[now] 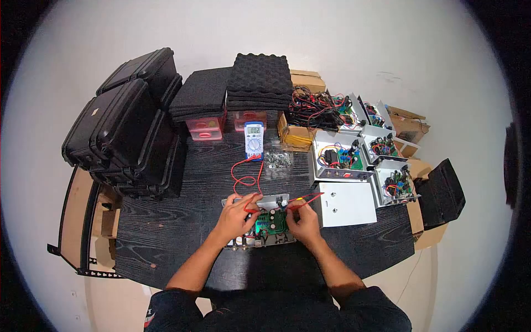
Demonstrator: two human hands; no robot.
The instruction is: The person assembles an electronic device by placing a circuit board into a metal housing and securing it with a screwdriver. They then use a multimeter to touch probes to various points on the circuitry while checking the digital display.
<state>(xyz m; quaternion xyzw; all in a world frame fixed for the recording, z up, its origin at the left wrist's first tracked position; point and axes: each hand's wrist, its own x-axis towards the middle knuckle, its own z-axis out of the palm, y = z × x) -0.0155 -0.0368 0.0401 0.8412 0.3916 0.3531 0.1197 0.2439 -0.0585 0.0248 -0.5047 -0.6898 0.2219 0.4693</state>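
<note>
An open metal enclosure [269, 200] lies in front of me with a green circuit board [265, 224] inside. My left hand [235, 218] is over the enclosure's left part, its fingers closed round a red multimeter probe [251, 210]. At the right end of the board, my right hand [305, 223] pinches another probe, mostly hidden by the fingers; a red lead [315, 196] loops beside it. Whether the tips touch the board is too small to tell. Beyond the enclosure, a blue-and-white multimeter [254, 141] has red leads running from it toward my hands. Its display appears to read 002.
A bag of small hardware [278, 160] lies beside the meter. To the right are a white panel [348, 205] and several open enclosures [340, 172] with boards. Black hard cases [119, 124] are stacked left; black foam sheets [259, 77] sit on pink drawers [206, 134] behind.
</note>
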